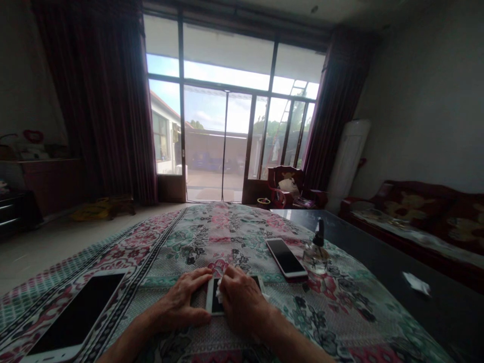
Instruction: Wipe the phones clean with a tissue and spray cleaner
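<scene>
A white-edged phone (pixel 214 302) lies face up on the flowered cloth (pixel 212 232) close in front of me. My left hand (pixel 181 302) rests on its left edge, fingers curved over it and thumb along the near side. My right hand (pixel 242 302) is closed on a small white wipe (pixel 219 291) and presses it on the phone's dark screen. Most of the phone is hidden under both hands.
A second phone (pixel 286 257) with a pink rim lies to the right, beside a small clear spray bottle (pixel 316 249) with a black top. A large white phone (pixel 77 315) lies at the near left. A white scrap (pixel 416 283) sits on the dark table (pixel 397 267) to the right.
</scene>
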{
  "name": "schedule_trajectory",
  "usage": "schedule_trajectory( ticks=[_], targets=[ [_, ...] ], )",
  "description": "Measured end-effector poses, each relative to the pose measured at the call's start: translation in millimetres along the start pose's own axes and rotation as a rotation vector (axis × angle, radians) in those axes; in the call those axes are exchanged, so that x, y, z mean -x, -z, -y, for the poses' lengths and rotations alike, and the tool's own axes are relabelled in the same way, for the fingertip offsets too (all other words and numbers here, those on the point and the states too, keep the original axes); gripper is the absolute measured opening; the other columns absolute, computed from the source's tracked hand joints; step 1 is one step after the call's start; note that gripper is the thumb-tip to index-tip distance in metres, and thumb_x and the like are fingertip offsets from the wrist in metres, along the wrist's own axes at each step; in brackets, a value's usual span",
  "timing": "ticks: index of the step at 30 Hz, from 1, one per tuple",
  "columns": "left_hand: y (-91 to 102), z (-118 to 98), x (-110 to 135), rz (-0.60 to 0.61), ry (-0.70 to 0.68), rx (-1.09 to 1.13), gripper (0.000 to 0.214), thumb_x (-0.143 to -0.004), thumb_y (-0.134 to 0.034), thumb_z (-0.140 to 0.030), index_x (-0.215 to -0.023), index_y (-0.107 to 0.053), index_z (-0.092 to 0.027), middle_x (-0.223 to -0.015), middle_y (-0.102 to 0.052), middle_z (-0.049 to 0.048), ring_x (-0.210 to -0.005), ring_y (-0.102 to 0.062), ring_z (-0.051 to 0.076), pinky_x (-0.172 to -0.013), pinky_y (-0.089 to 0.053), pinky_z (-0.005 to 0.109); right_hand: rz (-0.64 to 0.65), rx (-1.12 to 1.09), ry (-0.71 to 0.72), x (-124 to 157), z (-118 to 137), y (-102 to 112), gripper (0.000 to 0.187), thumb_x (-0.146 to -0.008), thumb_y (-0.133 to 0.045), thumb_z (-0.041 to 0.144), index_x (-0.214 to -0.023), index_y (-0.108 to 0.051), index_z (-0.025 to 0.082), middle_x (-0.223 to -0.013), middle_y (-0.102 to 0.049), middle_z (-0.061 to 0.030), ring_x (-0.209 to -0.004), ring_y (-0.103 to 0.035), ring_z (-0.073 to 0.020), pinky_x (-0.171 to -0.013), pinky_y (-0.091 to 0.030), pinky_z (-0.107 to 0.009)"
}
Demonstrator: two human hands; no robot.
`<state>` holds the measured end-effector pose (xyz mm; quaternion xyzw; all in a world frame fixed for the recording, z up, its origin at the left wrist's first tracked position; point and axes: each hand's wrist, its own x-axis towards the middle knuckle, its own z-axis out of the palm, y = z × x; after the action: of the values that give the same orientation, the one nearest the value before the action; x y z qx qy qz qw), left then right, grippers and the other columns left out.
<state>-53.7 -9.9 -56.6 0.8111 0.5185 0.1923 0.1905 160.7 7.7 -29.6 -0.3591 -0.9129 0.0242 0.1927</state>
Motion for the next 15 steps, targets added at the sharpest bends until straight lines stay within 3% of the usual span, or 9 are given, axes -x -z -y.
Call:
schedule_trajectory(
  ticks=[5, 9, 15],
  targets=[
    [1.4, -3.0, 1.3, -0.003, 0.009, -0.016, 0.078, -0.067, -0.072, -0.048, -0.137, -0.045, -0.025, -0.148, -0.037, 0.0074, -0.136, -0.03, 0.032, -0.113, -0.026, 0.046, 0.028, -0.049, 0.072, 6.2, 6.9, 3.8, 0.018, -0.076, -0.048, 0.013, -0.085, -0.063, 0.017, -0.09, -0.06, -0.0053, -0.078, -0.055, -0.0151, -0.069, -0.04, -0.024],
    [0.9, -2.9, 1.3, 0.008, 0.019, -0.019, 0.079, -0.067, -0.072, -0.047, -0.137, -0.044, -0.023, -0.149, -0.036, 0.0079, -0.137, -0.029, 0.032, -0.113, -0.025, 0.044, 0.104, -0.046, 0.022, 5.2, 0.3, 7.8, 0.014, -0.073, -0.05, 0.014, -0.079, -0.063, 0.017, -0.086, -0.06, -0.0045, -0.073, -0.056, -0.0144, -0.065, -0.039, -0.024],
    [-1.1, 2.9, 0.6, -0.007, 0.003, -0.004, 0.08, -0.067, -0.071, -0.052, -0.137, -0.044, -0.025, -0.149, -0.036, 0.0068, -0.137, -0.029, 0.032, -0.113, -0.026, 0.043, 0.002, -0.067, -0.077, 0.6, -16.1, 2.4, 0.016, -0.081, -0.049, 0.015, -0.09, -0.062, 0.018, -0.097, -0.058, -0.005, -0.088, -0.054, -0.0154, -0.074, -0.04, -0.024]
  ],
)
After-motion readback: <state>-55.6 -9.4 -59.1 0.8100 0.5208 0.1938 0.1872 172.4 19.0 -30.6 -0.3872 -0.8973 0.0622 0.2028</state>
